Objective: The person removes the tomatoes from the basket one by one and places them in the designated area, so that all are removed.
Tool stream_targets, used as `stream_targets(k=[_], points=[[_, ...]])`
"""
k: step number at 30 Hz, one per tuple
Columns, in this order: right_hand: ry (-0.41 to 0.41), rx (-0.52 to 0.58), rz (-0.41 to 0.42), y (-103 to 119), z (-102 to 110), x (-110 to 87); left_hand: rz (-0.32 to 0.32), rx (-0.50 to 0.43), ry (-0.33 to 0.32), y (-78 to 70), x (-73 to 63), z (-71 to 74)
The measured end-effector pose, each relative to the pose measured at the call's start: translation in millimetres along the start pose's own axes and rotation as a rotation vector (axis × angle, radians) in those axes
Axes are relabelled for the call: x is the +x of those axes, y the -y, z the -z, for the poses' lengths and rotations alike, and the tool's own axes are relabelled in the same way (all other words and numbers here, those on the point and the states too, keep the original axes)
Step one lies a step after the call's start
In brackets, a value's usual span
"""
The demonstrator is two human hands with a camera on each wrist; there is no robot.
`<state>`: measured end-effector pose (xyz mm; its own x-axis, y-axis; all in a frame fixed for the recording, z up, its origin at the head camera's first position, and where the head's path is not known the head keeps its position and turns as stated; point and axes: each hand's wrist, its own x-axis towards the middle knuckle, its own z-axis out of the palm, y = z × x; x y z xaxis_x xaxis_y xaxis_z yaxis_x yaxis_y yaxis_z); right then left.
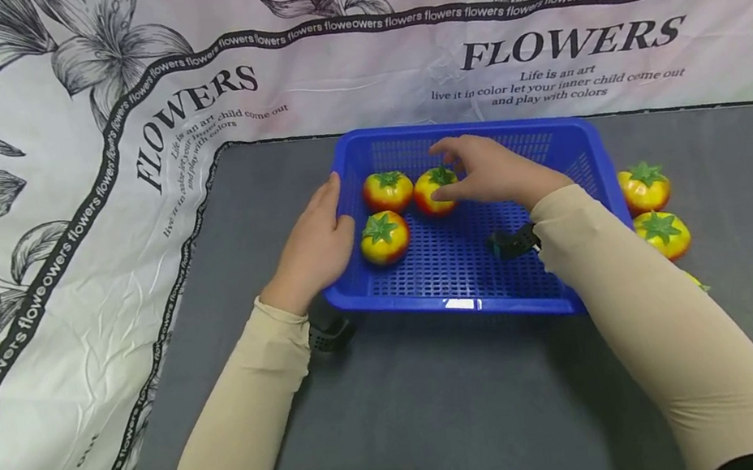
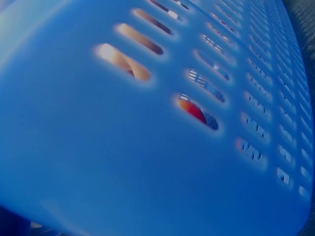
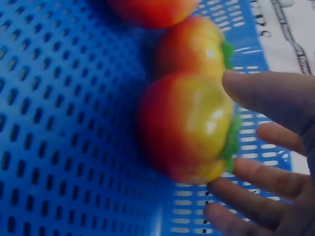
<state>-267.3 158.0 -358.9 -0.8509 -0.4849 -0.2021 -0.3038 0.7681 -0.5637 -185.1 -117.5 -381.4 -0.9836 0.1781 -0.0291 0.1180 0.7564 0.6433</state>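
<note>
A blue plastic basket (image 1: 401, 294) with slotted walls stands on the grey table. Three glossy red-and-yellow tomatoes with green leafy tops lie at its left: one at the back (image 1: 388, 192), one in front (image 1: 385, 238), and one near the middle (image 3: 184, 128). My left hand (image 1: 314, 241) holds the basket's left rim, thumb at the inner side. In the left wrist view the outer basket wall (image 2: 123, 147) hides that hand. Over the middle tomato is my right hand (image 1: 492, 171), fingers spread loosely; in the right wrist view its thumb and fingertips lie close beside the leafy top.
Outside the basket's right wall sit more tomatoes: one behind (image 1: 646, 188), one nearer (image 1: 665, 234), and another mostly hidden by the right sleeve (image 1: 656, 322). A white flower-printed cloth (image 1: 362, 97) borders the table's back and left.
</note>
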Motion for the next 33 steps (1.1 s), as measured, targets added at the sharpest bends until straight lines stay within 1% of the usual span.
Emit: stream_targets(k=[5, 9, 16, 24, 33], points=[[-0.002, -0.051, 0.021, -1, -6, 3.3, -0.006, 0.002, -0.007, 1.6, 0.8, 0.2], [0.023, -0.077, 0.007, -2, -5, 4.1, -0.009, 0.002, -0.010, 2.6, 1.0, 0.3], [0.075, -0.040, -0.044, -4, 2, -1.6, -0.014, -0.002, -0.009, 2.3, 1.7, -1.0], [0.085, -0.016, -0.034, -11, 2, -3.7, -0.007, -0.014, 0.001, 0.3, 3.8, -2.4], [0.101, 0.016, -0.024, -10, 1, -2.3, -0.002, -0.007, 0.005, 1.9, 3.2, -0.9]])
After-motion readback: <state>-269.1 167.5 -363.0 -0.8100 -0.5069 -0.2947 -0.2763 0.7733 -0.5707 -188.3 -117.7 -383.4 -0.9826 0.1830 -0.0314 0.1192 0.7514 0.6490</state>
